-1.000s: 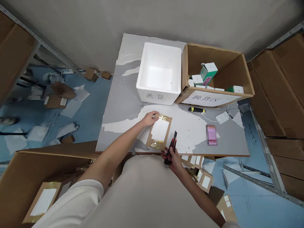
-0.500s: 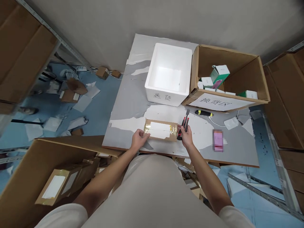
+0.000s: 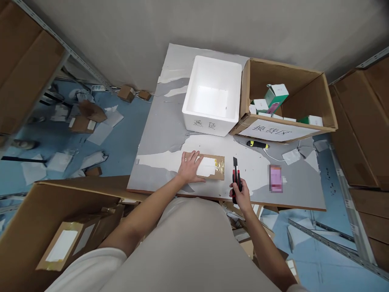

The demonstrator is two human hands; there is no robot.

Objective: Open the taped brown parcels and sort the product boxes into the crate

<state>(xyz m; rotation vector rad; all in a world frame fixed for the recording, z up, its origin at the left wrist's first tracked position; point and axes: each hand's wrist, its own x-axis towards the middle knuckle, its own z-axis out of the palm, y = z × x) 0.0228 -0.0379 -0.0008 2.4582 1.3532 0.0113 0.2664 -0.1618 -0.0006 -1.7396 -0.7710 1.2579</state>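
Note:
A small cardboard box point(image 3: 217, 168) with a white label and clear tape at its end lies near the front edge of the table. Across its left part rests my left hand point(image 3: 190, 167), palm down with fingers spread. My right hand point(image 3: 241, 192) is closed around a red and black utility knife point(image 3: 236, 178), whose blade points away from me. The knife is to the right of the box and apart from it.
A white foam box point(image 3: 209, 121) stands at the back of the table point(image 3: 148, 162), beside a big carton point(image 3: 328, 109) holding green-white boxes. In front lie a black-yellow cutter point(image 3: 257, 144) and a blurred pink item point(image 3: 276, 178). An open carton point(image 3: 39, 202) with parcels is at lower left.
My left hand has gone from gripping the box's left corner to lying spread over its top. My right hand has drawn away from the box, toward me and slightly right, with the utility knife.

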